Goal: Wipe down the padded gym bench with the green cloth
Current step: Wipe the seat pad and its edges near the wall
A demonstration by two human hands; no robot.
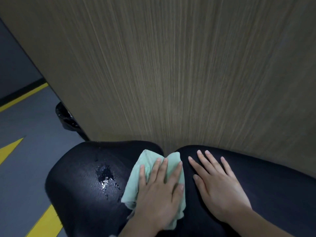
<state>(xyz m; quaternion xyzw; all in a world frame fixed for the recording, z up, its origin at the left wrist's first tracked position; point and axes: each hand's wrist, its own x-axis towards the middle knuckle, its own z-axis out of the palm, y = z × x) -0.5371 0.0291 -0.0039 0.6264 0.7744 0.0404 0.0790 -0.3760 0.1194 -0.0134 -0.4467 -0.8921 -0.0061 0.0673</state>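
Note:
The black padded bench [78, 189] fills the lower part of the view as two pads split by a narrow gap. The green cloth [145, 161] lies bunched over that gap. My left hand [159, 190] presses flat on top of the cloth, fingers spread. Just right of it, my right hand [217, 183] rests flat and bare on the right pad. A patch of wet droplets [106, 177] glistens on the left pad, just left of the cloth.
A tall wood-grain panel [171, 65] stands right behind the bench. Grey floor with yellow stripes [22, 96] lies to the left. A black bin with a shiny liner [65, 119] sits partly hidden by the panel's left edge.

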